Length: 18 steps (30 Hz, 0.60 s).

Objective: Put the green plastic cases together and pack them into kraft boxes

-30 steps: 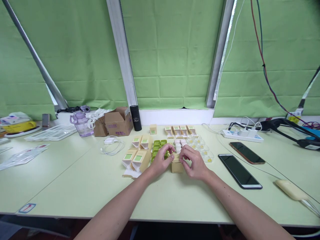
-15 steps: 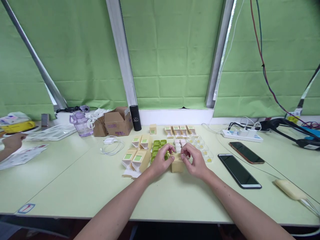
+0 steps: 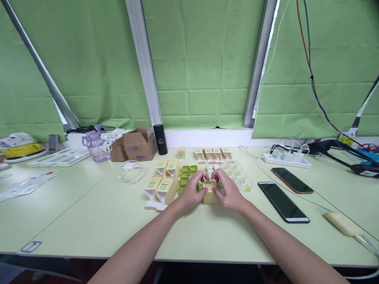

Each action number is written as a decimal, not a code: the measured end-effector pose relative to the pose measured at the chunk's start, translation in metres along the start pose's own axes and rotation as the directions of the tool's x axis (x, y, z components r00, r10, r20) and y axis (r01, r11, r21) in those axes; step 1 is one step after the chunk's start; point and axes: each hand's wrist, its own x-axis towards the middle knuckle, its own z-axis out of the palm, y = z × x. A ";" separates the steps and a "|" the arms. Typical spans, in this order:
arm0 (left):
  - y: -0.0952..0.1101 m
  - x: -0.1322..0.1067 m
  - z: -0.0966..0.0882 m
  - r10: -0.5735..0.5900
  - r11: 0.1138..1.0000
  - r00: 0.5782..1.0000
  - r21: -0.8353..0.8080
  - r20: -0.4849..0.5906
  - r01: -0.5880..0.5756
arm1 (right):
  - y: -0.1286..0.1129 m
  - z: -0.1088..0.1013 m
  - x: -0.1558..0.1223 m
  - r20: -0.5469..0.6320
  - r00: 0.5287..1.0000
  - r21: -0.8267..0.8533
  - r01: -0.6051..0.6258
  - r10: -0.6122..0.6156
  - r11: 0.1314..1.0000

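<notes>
A small kraft carton (image 3: 210, 197) is set upright near the middle of the bench (image 3: 207, 240). Its upper left side is pinched by the left hand (image 3: 192, 190), and its upper right side by the right hand (image 3: 228, 191); in each grip, the thumb is placed on the near side and the fingers are curled over the far side. To the right, a white-framed smartphone (image 3: 283, 202) is laid nearer than a second smartphone (image 3: 291, 180). To the left, four open cartons (image 3: 170, 189) are grouped. Beyond the hands, green cups (image 3: 185, 174), small white pieces (image 3: 215, 167) and clear plastic trays (image 3: 246, 181) are arranged from left to right. Farther back, a row of open cartons (image 3: 209, 154) is positioned, with a black tumbler (image 3: 160, 140) stood at far left of it.
</notes>
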 end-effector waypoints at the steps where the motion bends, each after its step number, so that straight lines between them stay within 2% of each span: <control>1: 0.001 0.000 0.000 0.001 1.000 1.000 0.003 0.003 -0.001 | 0.000 0.000 0.000 0.006 1.000 -0.002 0.000 0.001 1.000; 5: 0.001 0.000 0.000 -0.005 1.000 1.000 -0.010 0.007 0.005 | 0.001 -0.008 0.001 0.026 0.999 0.014 0.030 -0.030 0.999; 9: 0.000 -0.001 -0.001 -0.032 0.999 0.999 -0.039 -0.010 0.031 | 0.002 -0.019 0.001 0.122 0.985 0.085 0.113 -0.123 0.990; 12: 0.001 -0.001 -0.001 -0.064 0.995 0.997 -0.085 -0.034 0.061 | 0.003 -0.022 0.001 0.168 0.976 0.049 0.128 -0.135 0.991; 15: 0.002 0.000 -0.001 -0.096 0.987 0.994 -0.136 -0.050 0.089 | 0.008 -0.018 0.001 0.136 0.984 -0.030 0.118 -0.112 0.993; 18: 0.002 0.002 0.000 -0.129 0.976 0.990 -0.185 -0.063 0.115 | 0.013 -0.014 0.003 0.044 0.994 -0.096 0.102 -0.098 0.990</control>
